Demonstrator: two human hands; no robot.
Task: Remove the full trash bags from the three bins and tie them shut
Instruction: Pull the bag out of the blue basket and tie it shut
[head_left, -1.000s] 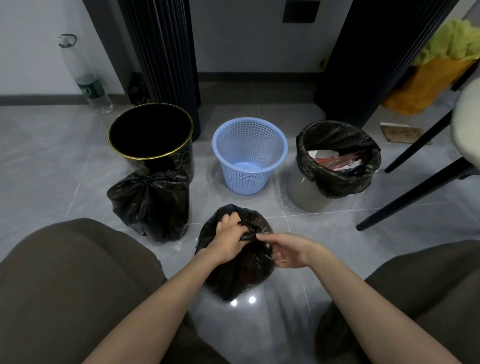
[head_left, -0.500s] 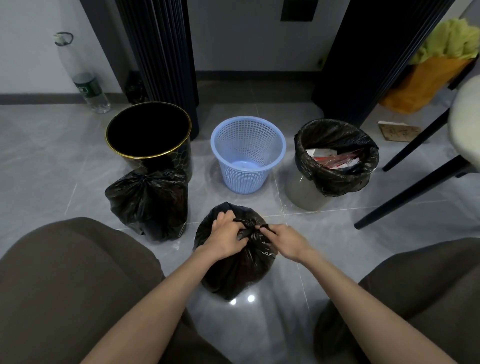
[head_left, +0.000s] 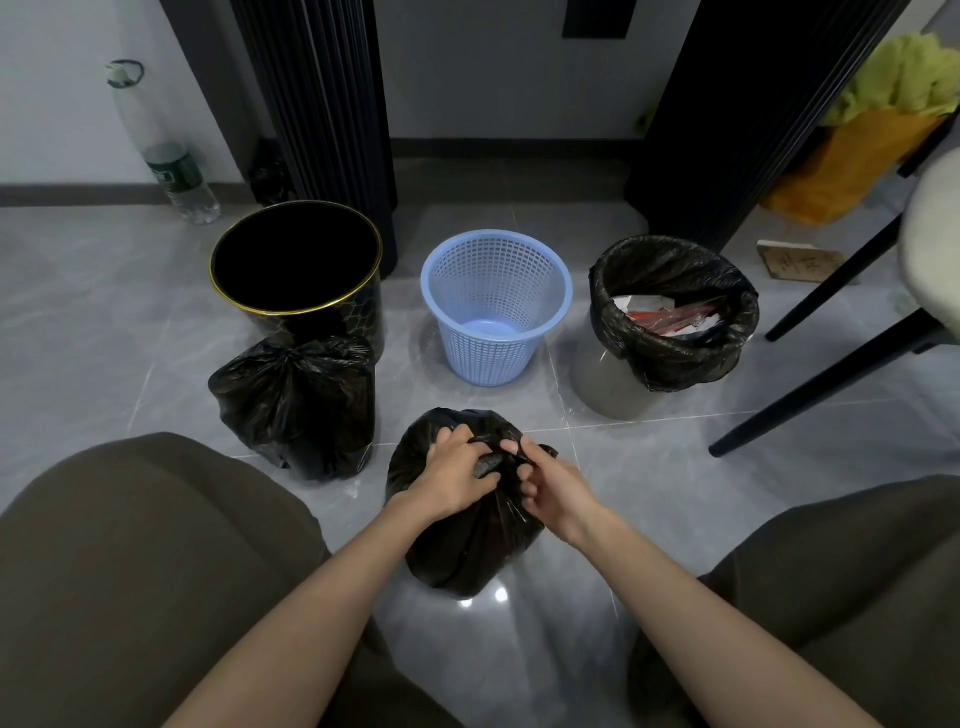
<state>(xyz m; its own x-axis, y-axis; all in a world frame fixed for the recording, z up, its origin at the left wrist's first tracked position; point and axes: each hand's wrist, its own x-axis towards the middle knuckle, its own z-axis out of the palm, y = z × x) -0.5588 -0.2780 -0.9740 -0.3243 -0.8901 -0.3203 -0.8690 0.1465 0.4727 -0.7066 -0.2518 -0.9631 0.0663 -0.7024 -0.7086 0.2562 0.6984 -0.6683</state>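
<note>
While our left hand and right hand pinch the gathered neck of the glossy, crinkled black bag on the floor between our knees, it bulges full before the blue basket.

Far left, the black bin wore a gold rim; the middle basket was pale blue lattice; the bags were glossy black.
</note>
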